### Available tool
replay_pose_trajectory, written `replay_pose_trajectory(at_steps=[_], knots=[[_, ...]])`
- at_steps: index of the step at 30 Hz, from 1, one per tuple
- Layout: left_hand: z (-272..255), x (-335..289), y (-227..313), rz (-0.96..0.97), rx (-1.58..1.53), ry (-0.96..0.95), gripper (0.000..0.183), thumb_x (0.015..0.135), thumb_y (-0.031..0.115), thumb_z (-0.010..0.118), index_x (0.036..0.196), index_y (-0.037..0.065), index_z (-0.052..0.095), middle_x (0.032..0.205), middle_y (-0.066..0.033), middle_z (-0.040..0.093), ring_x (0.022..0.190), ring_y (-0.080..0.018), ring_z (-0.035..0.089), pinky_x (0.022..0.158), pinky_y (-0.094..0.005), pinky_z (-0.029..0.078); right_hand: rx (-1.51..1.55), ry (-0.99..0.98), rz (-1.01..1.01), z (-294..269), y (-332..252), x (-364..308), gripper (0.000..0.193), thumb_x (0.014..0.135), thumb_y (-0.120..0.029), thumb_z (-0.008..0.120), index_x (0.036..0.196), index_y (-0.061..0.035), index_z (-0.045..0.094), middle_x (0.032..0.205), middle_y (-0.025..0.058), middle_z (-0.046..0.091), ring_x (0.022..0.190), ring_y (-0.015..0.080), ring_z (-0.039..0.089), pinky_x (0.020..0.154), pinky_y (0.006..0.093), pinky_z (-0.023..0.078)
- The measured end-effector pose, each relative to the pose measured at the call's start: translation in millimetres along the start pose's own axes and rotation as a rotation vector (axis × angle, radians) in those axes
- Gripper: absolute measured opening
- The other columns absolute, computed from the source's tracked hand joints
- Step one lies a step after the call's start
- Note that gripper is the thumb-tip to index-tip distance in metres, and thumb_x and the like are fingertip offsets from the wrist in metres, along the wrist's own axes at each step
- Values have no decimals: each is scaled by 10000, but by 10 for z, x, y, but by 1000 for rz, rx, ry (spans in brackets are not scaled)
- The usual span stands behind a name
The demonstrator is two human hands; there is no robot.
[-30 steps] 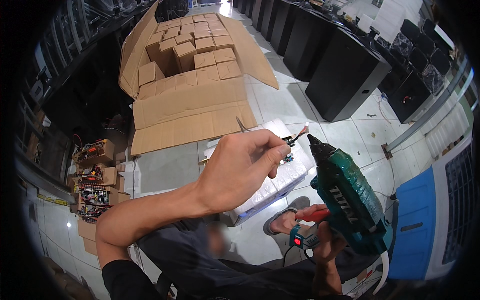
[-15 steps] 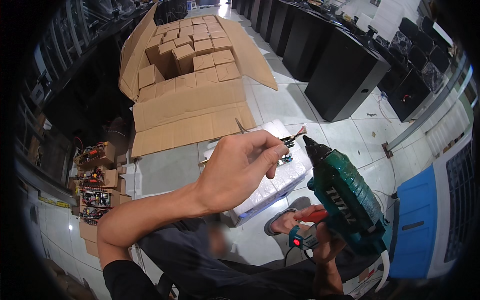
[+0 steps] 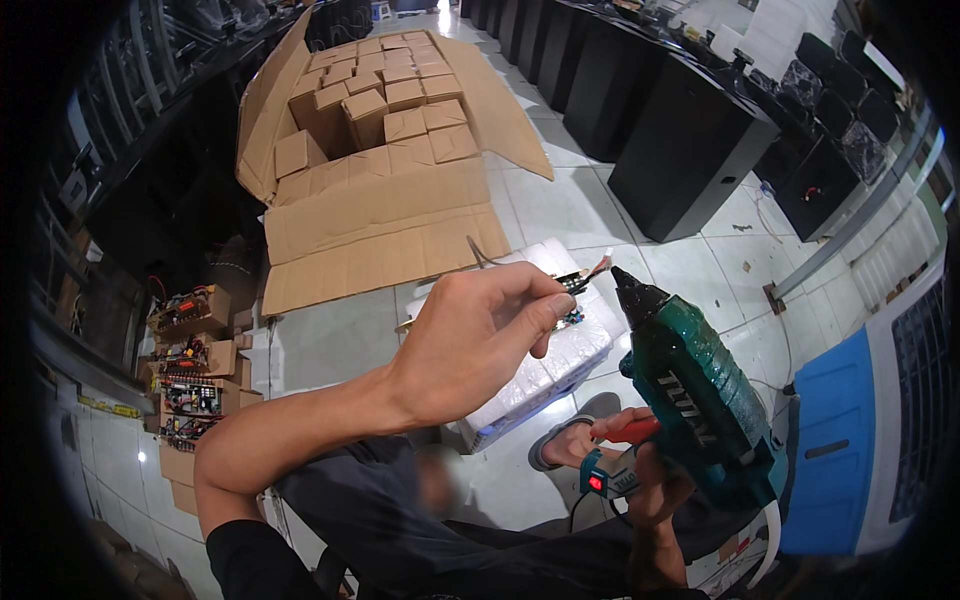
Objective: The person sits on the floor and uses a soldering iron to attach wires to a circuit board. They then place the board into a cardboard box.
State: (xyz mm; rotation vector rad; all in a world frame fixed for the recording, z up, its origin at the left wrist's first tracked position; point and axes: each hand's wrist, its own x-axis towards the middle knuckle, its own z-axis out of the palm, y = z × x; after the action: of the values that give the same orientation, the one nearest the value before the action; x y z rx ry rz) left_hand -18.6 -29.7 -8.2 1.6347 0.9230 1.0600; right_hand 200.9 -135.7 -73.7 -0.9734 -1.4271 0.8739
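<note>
My left hand [image 3: 480, 335] pinches a small circuit board [image 3: 572, 283] with short red and white wires sticking out at its right end, held up over a white foam block [image 3: 545, 365]. My right hand [image 3: 655, 485] grips the handle of a teal glue gun [image 3: 695, 385] with a red trigger. The gun's black nozzle points up and left, its tip just right of the board's wires, a small gap between them.
An open cardboard carton [image 3: 385, 150] full of small brown boxes lies on the tiled floor ahead. Black speaker cabinets [image 3: 690, 150] line the upper right. Trays of electronic boards [image 3: 190, 375] stack at the left. A blue and white appliance [image 3: 860, 440] stands at the right.
The glue gun's nozzle has edged up and left, closer to the wires of the small board. My left hand has stayed nearly still.
</note>
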Motion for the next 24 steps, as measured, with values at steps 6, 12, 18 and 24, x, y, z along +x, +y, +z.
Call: replay_pose_trajectory(at_steps=[6,12,18,24], knots=[[-6,-12,23,-7,-14,-2,214,998,119,603,1025,-82,674,756,-66,657,687,-91,591,637,-260,471,6,-103,-111,-68,133,-39,380,998,-198,523,1166,143,534,1004,240,647,940,332,682,831,488,576],[-26,2,48,-27,-53,-31,225,1034,156,583,1066,-53,662,750,-15,629,659,-35,523,571,-192,405,27,-65,-86,-41,94,-56,394,994,-200,538,1178,149,529,1014,240,639,918,351,676,825,500,586],[-42,-9,107,-66,-26,-56,260,1050,199,554,1054,-37,661,721,-6,625,624,-29,493,546,-191,377,12,-59,-17,-53,58,-49,420,957,-185,536,1202,155,512,1013,252,647,906,355,676,828,499,587],[-20,-7,86,-46,-45,-66,271,1061,202,527,1017,-30,660,720,-14,631,639,-30,515,555,-193,391,55,18,-10,-48,80,-17,412,928,-172,523,1188,147,524,1023,266,663,903,351,682,852,495,571]])
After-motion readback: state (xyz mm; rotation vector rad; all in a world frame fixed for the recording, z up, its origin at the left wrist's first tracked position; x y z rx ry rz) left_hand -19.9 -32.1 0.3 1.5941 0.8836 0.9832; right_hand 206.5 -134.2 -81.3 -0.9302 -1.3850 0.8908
